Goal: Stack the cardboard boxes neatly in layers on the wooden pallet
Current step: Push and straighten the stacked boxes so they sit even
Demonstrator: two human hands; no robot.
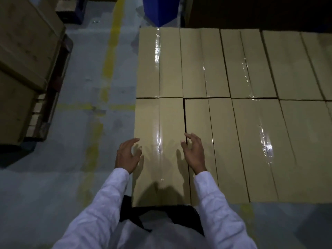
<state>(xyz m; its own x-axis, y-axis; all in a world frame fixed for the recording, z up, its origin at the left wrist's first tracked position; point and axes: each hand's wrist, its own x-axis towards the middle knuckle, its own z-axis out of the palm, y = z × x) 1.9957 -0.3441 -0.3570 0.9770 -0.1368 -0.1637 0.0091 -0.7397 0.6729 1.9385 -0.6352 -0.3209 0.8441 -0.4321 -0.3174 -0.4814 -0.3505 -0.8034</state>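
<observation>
Grey floor (80,177) with worn yellow lines (108,65) lies left of your left hand (128,155). Ahead and right of both hands, boxes (251,65) sit in one flat layer of two rows, with tape (157,51) shining on the seams. You hover over the nearest box (159,121), left hand at its left edge and right hand (194,152) over its right-edge gap. Both are released, fingers loosely bent and gripping nothing. White sleeves (107,194) trail back. Far left stands another stack (23,51).

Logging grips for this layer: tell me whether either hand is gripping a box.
No: the left hand and right hand hover with fingers loosely spread above the side edges of the near-left box, gripping nothing.
</observation>
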